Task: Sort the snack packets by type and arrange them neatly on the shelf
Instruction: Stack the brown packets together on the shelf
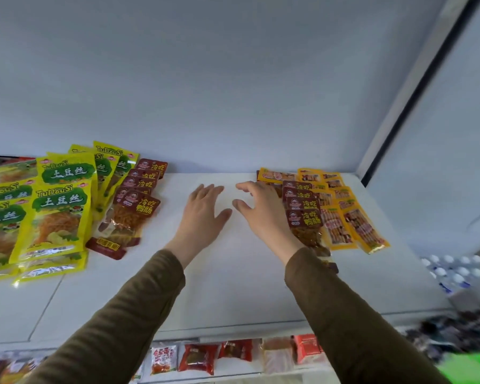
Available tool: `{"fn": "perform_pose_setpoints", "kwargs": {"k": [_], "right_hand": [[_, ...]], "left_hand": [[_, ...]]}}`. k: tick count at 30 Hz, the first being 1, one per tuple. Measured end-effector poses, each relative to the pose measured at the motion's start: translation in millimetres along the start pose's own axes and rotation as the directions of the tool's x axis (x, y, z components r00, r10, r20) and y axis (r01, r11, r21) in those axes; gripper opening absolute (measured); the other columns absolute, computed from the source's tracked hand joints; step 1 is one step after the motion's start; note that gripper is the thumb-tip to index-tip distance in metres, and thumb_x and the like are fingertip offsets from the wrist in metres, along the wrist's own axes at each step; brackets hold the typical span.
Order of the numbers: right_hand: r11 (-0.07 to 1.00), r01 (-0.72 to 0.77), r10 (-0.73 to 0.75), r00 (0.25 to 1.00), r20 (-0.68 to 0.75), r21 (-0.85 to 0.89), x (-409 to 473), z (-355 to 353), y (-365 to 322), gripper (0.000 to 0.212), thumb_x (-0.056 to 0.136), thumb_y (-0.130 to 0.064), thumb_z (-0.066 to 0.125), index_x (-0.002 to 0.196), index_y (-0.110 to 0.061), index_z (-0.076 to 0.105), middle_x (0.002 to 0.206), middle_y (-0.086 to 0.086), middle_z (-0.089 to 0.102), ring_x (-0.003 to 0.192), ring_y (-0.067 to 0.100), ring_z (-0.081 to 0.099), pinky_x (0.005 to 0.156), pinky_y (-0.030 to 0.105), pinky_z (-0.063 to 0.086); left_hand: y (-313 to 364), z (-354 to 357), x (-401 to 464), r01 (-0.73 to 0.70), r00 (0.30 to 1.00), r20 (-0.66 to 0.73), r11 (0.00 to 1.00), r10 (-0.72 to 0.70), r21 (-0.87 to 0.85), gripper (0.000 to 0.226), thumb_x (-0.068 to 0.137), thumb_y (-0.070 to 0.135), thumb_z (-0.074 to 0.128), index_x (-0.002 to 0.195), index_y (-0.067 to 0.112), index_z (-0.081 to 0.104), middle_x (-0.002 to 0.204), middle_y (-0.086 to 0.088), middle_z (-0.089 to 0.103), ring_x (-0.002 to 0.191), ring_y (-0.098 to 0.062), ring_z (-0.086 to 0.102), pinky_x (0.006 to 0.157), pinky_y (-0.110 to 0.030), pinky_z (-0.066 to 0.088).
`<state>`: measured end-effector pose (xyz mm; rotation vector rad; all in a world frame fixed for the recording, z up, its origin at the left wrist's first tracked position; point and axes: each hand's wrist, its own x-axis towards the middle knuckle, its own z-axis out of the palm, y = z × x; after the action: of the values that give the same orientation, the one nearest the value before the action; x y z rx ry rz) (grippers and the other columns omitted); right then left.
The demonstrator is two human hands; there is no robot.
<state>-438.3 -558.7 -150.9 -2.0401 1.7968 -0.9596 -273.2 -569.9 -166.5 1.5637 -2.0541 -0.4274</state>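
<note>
Left hand (203, 209): it is lying flat on the white shelf (233, 286), fingers straight and spread; this grip is holding nothing.
Right hand (261, 209): its fingers are loosely open and it is holding nothing; the outer side is touching the dark red packets at the right (304, 214), probably to push them into line.
Yellow potato-shred packets (58, 206): they are lying overlapped at the far left, one type kept together.
Dark red packets at the left (135, 206): they are lying in a fanned row just beside the yellow ones.
Orange packets (349, 217): they are lying at the right, touching the right red row.
Sorting: the same red type is lying in two separate groups, so I judge the work is not finished.
Lower shelf (233, 371): it is carrying other small snack packets (197, 358).
</note>
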Motion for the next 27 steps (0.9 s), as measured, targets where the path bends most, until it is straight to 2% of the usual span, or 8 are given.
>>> {"fn": "perform_pose_setpoints", "kwargs": {"k": [4,6,9,14,19,23,25,27], "right_hand": [[0.982,-0.124,0.120,0.992,-0.039,-0.140,-25.1,-40.3,49.8,0.046,0.094,-0.044,0.066,0.136,-0.028,0.055,0.135,-0.005,0.057,0.125,0.019,0.045,0.091,0.027,0.037],[0.953,-0.195,0.190,0.981,-0.044,-0.231,-34.0,-58.5,68.9,0.057,0.092,-0.048,0.067,0.143,-0.029,0.049,0.143,-0.003,0.052,0.136,0.023,0.040,0.105,0.035,0.037],[0.896,-0.236,0.297,0.948,0.111,-0.375,-39.7,-80.8,87.4,0.086,0.087,-0.059,0.067,0.157,-0.026,0.029,0.162,0.002,0.033,0.151,0.029,0.020,0.122,0.046,0.019],[0.878,-0.243,0.375,0.885,0.276,-0.412,-38.9,-87.0,98.5,0.107,0.082,-0.068,0.067,0.162,-0.025,0.010,0.169,0.002,0.014,0.154,0.032,0.005,0.123,0.051,0.013],[0.877,-0.285,0.382,0.902,0.202,-0.387,-28.0,-79.7,99.7,0.120,0.078,-0.069,0.070,0.162,-0.020,0.001,0.169,0.007,0.013,0.155,0.036,0.004,0.124,0.051,0.006],[0.872,-0.279,0.370,0.914,0.167,-0.402,-22.7,-71.3,101.1,0.114,0.077,-0.070,0.070,0.161,-0.020,0.010,0.164,0.008,0.027,0.152,0.037,0.013,0.123,0.051,0.010],[0.886,-0.294,0.362,0.922,0.137,-0.359,-23.8,-66.4,101.2,0.110,0.078,-0.067,0.072,0.160,-0.023,0.013,0.162,0.009,0.027,0.151,0.036,0.012,0.123,0.052,0.011],[0.899,-0.318,0.363,0.926,0.106,-0.302,-25.7,-60.3,100.6,0.106,0.080,-0.064,0.072,0.159,-0.025,0.014,0.160,0.008,0.027,0.151,0.036,0.010,0.122,0.053,0.013]], "left_hand": [[31.8,26.9,8.0,-0.036,0.993,0.109,0.997,0.044,-0.068,0.064,0.103,0.038,0.057,0.158,0.016,0.034,0.164,-0.004,0.034,0.155,-0.025,0.017,0.124,-0.034,0.013],[43.8,37.1,15.5,-0.043,0.987,0.152,0.995,0.056,-0.091,0.064,0.103,0.039,0.055,0.159,0.017,0.031,0.164,-0.004,0.033,0.154,-0.024,0.018,0.123,-0.035,0.015],[59.3,48.4,29.6,-0.029,0.981,0.188,0.992,0.051,-0.121,0.064,0.102,0.038,0.057,0.157,0.018,0.032,0.160,-0.006,0.039,0.149,-0.028,0.028,0.120,-0.039,0.023],[79.0,57.7,57.8,0.042,0.974,0.227,0.979,0.005,-0.202,0.063,0.095,0.033,0.064,0.151,0.024,0.037,0.146,-0.008,0.052,0.134,-0.031,0.046,0.116,-0.045,0.036],[87.4,66.4,76.4,0.177,0.975,0.194,0.916,-0.113,-0.360,0.066,0.087,0.014,0.075,0.144,0.018,0.042,0.128,-0.005,0.063,0.119,-0.025,0.060,0.104,-0.046,0.051],[84.6,68.9,90.8,0.351,0.934,0.250,0.789,-0.255,-0.504,0.083,0.090,0.010,0.076,0.156,0.019,0.027,0.113,0.003,0.054,0.103,-0.018,0.057,0.073,-0.026,0.050],[83.3,66.9,96.9,0.440,0.898,0.303,0.682,-0.320,-0.584,0.083,0.093,0.008,0.074,0.158,0.019,0.024,0.120,-0.003,0.054,0.106,-0.018,0.052,0.081,-0.027,0.045],[82.5,64.6,100.3,0.502,0.864,0.340,0.604,-0.370,-0.619,0.081,0.094,0.010,0.073,0.158,0.019,0.025,0.139,-0.011,0.053,0.118,-0.022,0.052,0.100,-0.036,0.046]]}}
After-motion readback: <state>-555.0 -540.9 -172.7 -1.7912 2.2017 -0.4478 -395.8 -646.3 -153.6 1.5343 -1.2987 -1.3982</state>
